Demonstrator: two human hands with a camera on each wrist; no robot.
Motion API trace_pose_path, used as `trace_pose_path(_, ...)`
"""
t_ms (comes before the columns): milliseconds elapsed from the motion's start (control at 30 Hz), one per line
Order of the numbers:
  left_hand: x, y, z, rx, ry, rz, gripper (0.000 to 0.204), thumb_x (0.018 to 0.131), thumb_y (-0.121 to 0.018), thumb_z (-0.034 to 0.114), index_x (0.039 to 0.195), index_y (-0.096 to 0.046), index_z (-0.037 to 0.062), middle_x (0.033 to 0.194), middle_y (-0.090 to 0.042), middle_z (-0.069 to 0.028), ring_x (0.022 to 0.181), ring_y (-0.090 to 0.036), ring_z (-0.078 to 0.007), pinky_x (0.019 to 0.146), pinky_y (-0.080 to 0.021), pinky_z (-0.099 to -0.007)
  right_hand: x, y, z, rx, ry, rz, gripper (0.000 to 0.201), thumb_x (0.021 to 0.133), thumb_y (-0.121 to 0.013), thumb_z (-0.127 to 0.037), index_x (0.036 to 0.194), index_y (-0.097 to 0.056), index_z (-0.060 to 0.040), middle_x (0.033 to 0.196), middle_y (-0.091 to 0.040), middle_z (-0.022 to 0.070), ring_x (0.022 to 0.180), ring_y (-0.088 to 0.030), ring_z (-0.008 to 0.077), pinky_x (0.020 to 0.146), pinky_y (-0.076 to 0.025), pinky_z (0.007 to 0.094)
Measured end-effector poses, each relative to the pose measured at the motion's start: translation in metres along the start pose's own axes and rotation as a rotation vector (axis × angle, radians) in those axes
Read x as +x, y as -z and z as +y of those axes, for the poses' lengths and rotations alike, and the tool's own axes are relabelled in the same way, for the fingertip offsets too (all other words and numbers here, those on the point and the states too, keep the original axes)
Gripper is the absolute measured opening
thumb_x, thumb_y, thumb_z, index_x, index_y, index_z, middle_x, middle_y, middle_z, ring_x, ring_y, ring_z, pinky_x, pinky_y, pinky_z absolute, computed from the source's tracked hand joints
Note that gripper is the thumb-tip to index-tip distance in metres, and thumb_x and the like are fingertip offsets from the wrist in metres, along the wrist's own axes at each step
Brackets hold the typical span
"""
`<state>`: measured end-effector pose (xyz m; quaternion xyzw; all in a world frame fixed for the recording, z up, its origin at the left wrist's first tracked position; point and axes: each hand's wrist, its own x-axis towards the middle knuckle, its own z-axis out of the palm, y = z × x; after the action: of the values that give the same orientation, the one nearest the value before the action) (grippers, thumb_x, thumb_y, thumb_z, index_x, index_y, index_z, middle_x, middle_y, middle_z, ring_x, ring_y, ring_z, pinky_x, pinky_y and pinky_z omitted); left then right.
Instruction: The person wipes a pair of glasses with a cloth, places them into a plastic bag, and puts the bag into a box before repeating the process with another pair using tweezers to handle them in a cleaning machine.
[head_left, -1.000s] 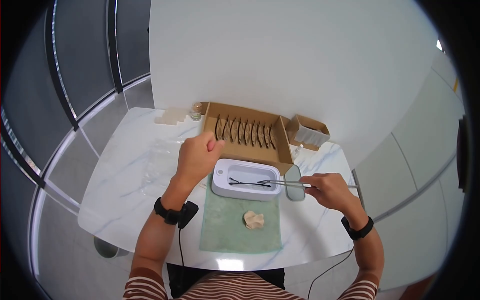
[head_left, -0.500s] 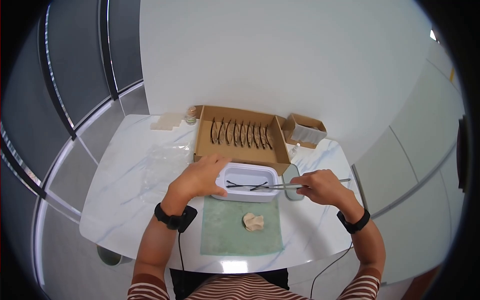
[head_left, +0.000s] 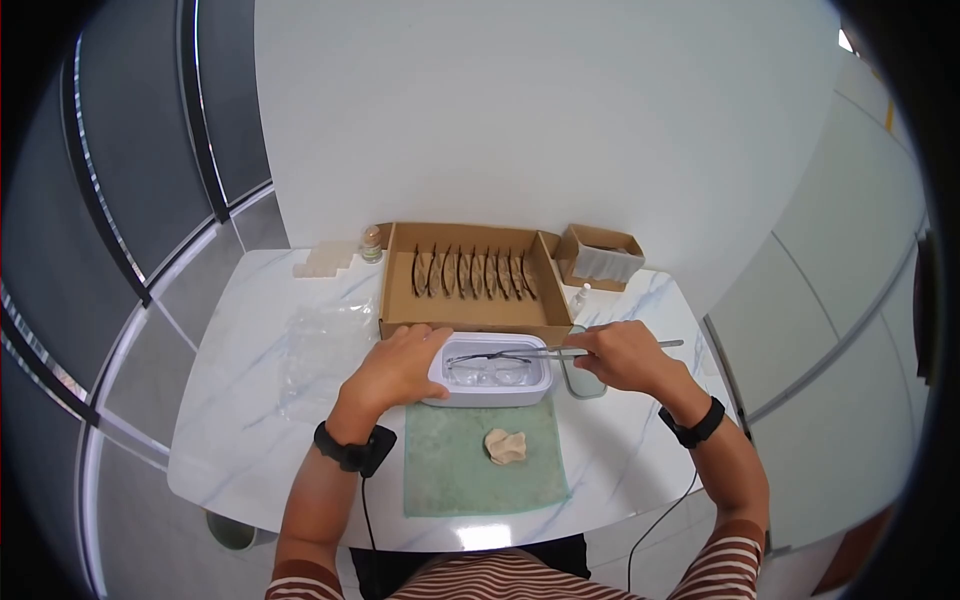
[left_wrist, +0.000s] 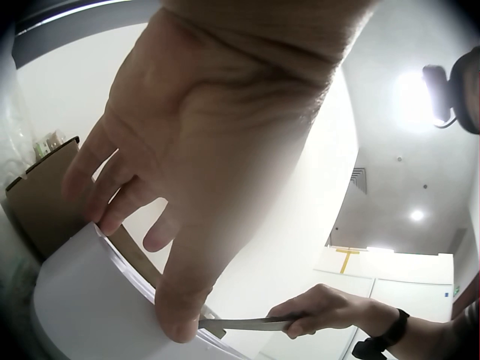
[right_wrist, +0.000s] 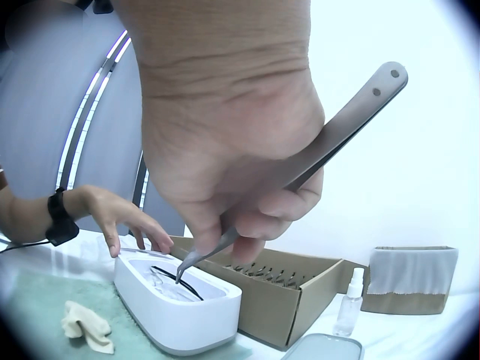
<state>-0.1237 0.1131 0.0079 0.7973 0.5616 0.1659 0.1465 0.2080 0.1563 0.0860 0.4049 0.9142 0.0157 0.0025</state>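
Tweezers (head_left: 600, 349) in right hand (head_left: 622, 357) — left hand (head_left: 398, 368) steadies tub (head_left: 489, 369).

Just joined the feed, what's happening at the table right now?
A person is working at a small white tub that stands on the table at the far edge of a green cloth. The left hand rests on the tub's left rim. The right hand grips long metal tweezers, their tips reaching down to a pair of glasses lying in the tub. Behind it stands an open cardboard box with more glasses in a row. A crumpled beige wipe lies on the cloth.
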Motion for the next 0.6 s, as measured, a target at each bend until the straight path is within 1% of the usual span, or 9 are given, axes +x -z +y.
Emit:
trace_pose_path(67, 0.0, 0.002, 0.002, 0.018, 0.016, -0.011, 0.086, 0.07, -0.09, 0.029, 0.143, -0.052, 0.0067, 0.136, -0.058, -0.0136, 0.13, -0.052, -0.0329, 0.106, -0.047, -0.0423, 0.001, -0.001, 0.002, -0.024, -0.013, 0.014, 0.034, 0.088, -0.072, -0.022, 0.121, -0.073, -0.0157, 0.085, -0.073, 0.0105, 0.082, -0.07, 0.0322, 0.069, -0.054, 0.0439)
trace_pose_path(133, 0.0, 0.001, 0.001, 0.025, 0.019, -0.008, 0.085, 0.071, -0.089, 0.029, 0.144, -0.052, 0.0076, 0.136, -0.058, -0.0129, 0.13, -0.052, -0.0323, 0.106, -0.048, -0.0426, 0.002, -0.006, 0.007, -0.035, -0.025, 0.106, 0.034, 0.088, -0.072, -0.021, 0.121, -0.072, -0.0163, 0.086, -0.073, 0.0113, 0.081, -0.07, 0.0324, 0.069, -0.054, 0.0436)
trace_pose_path(233, -0.001, 0.001, 0.002, 0.045, 0.025, -0.012, 0.083, 0.072, -0.088, 0.03, 0.144, -0.052, 0.0092, 0.136, -0.058, -0.0118, 0.13, -0.052, -0.0316, 0.104, -0.049, -0.0431, 0.002, -0.003, 0.004, -0.003, -0.041, 0.127, 0.033, 0.088, -0.072, -0.021, 0.12, -0.072, -0.0168, 0.087, -0.073, 0.0123, 0.082, -0.07, 0.0328, 0.069, -0.055, 0.0436)
trace_pose_path(333, -0.004, 0.005, 0.006, 0.055, 0.025, 0.003, 0.078, 0.075, -0.086, 0.031, 0.142, -0.053, 0.0098, 0.136, -0.059, -0.0115, 0.128, -0.054, -0.032, 0.102, -0.049, -0.0431, 0.003, -0.004, 0.0, -0.014, -0.029, 0.084, 0.032, 0.088, -0.072, -0.022, 0.12, -0.072, -0.0166, 0.086, -0.073, 0.0123, 0.081, -0.07, 0.0332, 0.069, -0.055, 0.0438)
trace_pose_path(400, -0.004, 0.01, 0.008, 0.051, 0.025, 0.026, 0.075, 0.076, -0.085, 0.032, 0.141, -0.055, 0.0097, 0.135, -0.06, -0.0116, 0.127, -0.055, -0.0323, 0.101, -0.049, -0.043, 0.003, -0.008, -0.001, -0.011, -0.023, 0.097, 0.032, 0.088, -0.071, -0.022, 0.12, -0.072, -0.0168, 0.085, -0.073, 0.0122, 0.081, -0.07, 0.0335, 0.069, -0.055, 0.044)
trace_pose_path(467, -0.002, 0.017, 0.009, -0.005, 0.067, 0.122, 0.069, 0.077, -0.083, 0.031, 0.137, -0.059, 0.009, 0.132, -0.062, -0.0123, 0.123, -0.058, -0.0332, 0.1, -0.049, -0.0428, 0.004, -0.008, -0.002, -0.007, -0.016, 0.108, 0.032, 0.088, -0.071, -0.022, 0.119, -0.072, -0.0169, 0.084, -0.073, 0.012, 0.08, -0.07, 0.0337, 0.069, -0.055, 0.0441)
trace_pose_path(533, -0.006, 0.031, 0.016, -0.027, 0.076, 0.131, 0.067, 0.077, -0.084, 0.031, 0.135, -0.06, 0.0088, 0.13, -0.063, -0.0127, 0.121, -0.058, -0.0333, 0.1, -0.049, -0.0426, 0.004, -0.005, -0.003, -0.034, -0.037, 0.054, 0.032, 0.088, -0.071, -0.022, 0.12, -0.072, -0.0171, 0.082, -0.072, 0.0118, 0.079, -0.07, 0.0339, 0.069, -0.055, 0.0444)
trace_pose_path(600, -0.01, 0.033, 0.015, -0.052, 0.087, 0.141, 0.065, 0.076, -0.084, 0.03, 0.134, -0.061, 0.0085, 0.129, -0.064, -0.0132, 0.12, -0.059, -0.0334, 0.1, -0.049, -0.0425, 0.002, -0.001, -0.002, -0.026, -0.024, 0.025, 0.031, 0.088, -0.071, -0.022, 0.119, -0.072, -0.0174, 0.082, -0.072, 0.0122, 0.078, -0.07, 0.0337, 0.069, -0.054, 0.0447)
